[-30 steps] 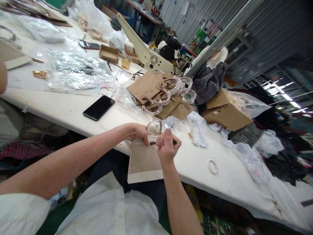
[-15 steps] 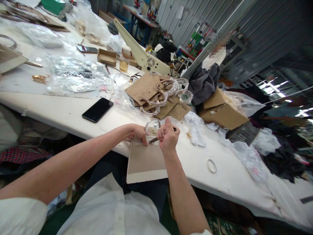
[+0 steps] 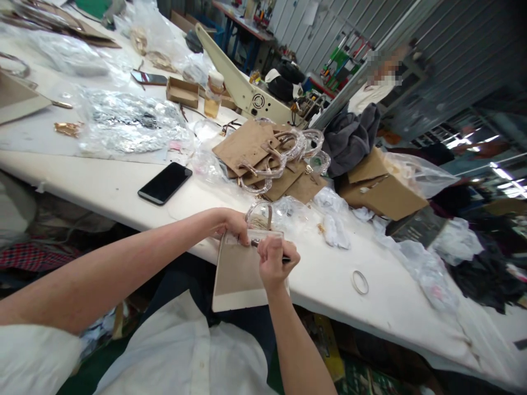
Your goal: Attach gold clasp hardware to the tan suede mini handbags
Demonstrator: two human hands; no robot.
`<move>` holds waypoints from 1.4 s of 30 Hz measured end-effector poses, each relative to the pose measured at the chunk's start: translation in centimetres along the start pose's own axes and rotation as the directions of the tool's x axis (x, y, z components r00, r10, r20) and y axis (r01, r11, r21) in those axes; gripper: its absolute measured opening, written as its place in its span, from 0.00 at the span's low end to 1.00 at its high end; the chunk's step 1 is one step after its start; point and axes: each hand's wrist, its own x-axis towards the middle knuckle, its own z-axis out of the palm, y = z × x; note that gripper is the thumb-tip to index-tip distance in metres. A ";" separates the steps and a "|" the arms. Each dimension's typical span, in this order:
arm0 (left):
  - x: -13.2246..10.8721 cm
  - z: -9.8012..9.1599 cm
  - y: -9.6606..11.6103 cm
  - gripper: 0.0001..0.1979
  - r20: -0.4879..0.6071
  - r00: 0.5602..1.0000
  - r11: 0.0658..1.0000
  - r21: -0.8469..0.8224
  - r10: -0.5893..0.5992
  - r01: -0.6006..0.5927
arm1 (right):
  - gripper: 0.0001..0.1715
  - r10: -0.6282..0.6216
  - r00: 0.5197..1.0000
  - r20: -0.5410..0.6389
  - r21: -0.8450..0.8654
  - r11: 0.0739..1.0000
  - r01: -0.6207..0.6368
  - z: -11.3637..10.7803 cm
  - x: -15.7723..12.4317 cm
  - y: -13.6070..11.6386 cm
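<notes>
A flat beige bag panel (image 3: pixel 239 274) with a pale lower strip hangs over the table's front edge, close to my body. A curved handle (image 3: pixel 269 215) stands up from its top edge. My left hand (image 3: pixel 236 226) grips the panel's upper left corner, thumb in front and the other fingers mostly hidden. My right hand (image 3: pixel 275 258) is wrapped in a fist around a slim tool (image 3: pixel 255 242) with a metal shaft and dark handle end. The shaft points left along the panel's top, close to my left thumb. What its tip touches is too small to tell.
Beyond my hands lies a pile of brown panels (image 3: pixel 247 145) with plastic-wrapped handles. A black phone (image 3: pixel 164 184) rests to the left, a roll of tape (image 3: pixel 360 282) to the right. Crumpled plastic (image 3: pixel 335 219), a cardboard box (image 3: pixel 381 186) and a cream machine (image 3: pixel 247 96) stand further off.
My right hand has moved down and slightly left with the tool, from beside the handle to in front of the panel. The left hand keeps its hold. The view has shifted slightly.
</notes>
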 end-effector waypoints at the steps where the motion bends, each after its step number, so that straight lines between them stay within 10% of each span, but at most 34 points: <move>1: -0.1 0.1 0.1 0.19 0.007 1.000 1.000 0.002 -0.012 0.012 | 0.41 -0.024 0.999 -0.033 0.043 0.999 0.025 -0.2 0.3 -0.3; 6: -0.5 0.3 0.6 0.20 0.010 0.999 0.999 0.004 -0.037 0.037 | 0.41 -0.047 0.985 -0.166 0.227 0.970 0.085 -1.7 3.0 -2.1; 28: -0.2 0.2 1.3 0.21 0.032 0.997 0.997 0.036 -0.071 0.070 | 0.38 0.004 0.997 -0.077 0.253 0.967 0.016 -0.7 2.1 -1.0; 33: -0.4 -0.2 0.9 0.25 0.076 0.992 0.994 -0.039 -0.098 0.102 | 0.40 0.313 0.946 -0.084 0.244 0.927 -0.285 -6.4 6.3 -2.9; 37: -0.3 -0.8 0.5 0.26 0.130 0.989 0.994 -0.073 -0.077 0.087 | 0.39 0.437 0.869 -0.232 -0.207 0.851 -0.483 -14.0 9.9 -1.6; 42: -0.1 -1.1 0.9 0.28 0.182 0.980 0.991 -0.086 -0.087 0.104 | 0.33 0.251 0.902 -0.351 -0.841 0.339 -0.422 -20.2 12.6 2.5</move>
